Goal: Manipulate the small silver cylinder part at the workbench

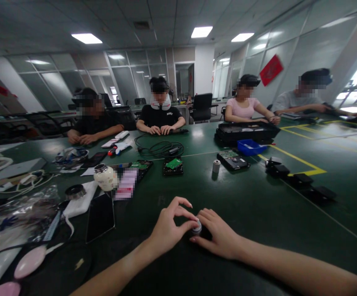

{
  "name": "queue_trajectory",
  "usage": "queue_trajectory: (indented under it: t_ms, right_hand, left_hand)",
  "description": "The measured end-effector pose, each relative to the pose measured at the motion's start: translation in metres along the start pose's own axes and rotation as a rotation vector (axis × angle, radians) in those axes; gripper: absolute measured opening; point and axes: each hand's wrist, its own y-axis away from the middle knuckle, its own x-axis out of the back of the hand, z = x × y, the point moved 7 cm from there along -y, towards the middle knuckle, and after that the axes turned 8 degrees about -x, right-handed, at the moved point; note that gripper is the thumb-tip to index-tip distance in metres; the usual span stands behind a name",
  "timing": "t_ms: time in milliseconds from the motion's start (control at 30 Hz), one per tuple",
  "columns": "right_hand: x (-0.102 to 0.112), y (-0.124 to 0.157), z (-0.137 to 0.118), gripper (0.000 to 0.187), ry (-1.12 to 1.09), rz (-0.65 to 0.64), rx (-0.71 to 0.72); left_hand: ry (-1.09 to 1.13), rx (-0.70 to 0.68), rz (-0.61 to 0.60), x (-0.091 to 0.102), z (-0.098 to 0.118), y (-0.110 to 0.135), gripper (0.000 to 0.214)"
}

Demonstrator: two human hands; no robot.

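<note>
A small grey cylinder (196, 227) stands on the green table between my hands, its round top showing and its lower side partly hidden. My right hand (217, 232) curls around it from the right, with thumb in front and fingers behind. From the left, my left hand (173, 222) has its thumb and a finger closed at the top of the cylinder, while another finger is raised. Farther back, a similar pale cylinder (216, 166) stands upright by itself, near an opened hard drive (233, 160).
Left of my hands lie a dark phone (101, 216), a cream jar (105, 177) and crumpled clear plastic (27, 222). Ahead are a drive with a green board (172, 166), a coiled black cable (162, 149) and a blue tray (250, 147). Several people sit across the table.
</note>
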Motion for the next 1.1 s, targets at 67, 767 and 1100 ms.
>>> queue_trajectory:
  t_ms: [67, 767, 1100]
  right_hand:
    - [0.0, 0.0, 0.0, 0.028, 0.002, 0.008, 0.005]
    - [0.0, 0.0, -0.001, 0.027, 0.011, 0.008, 0.01]
    - [0.006, 0.0, -0.004, 0.031, -0.029, -0.039, -0.03]
  left_hand:
    - [-0.004, -0.017, -0.013, 0.0, 0.0, -0.001, 0.009]
    - [-0.127, -0.137, 0.039, 0.006, 0.006, 0.001, 0.009]
    - [-0.53, 0.115, 0.426, 0.071, -0.077, -0.003, 0.03]
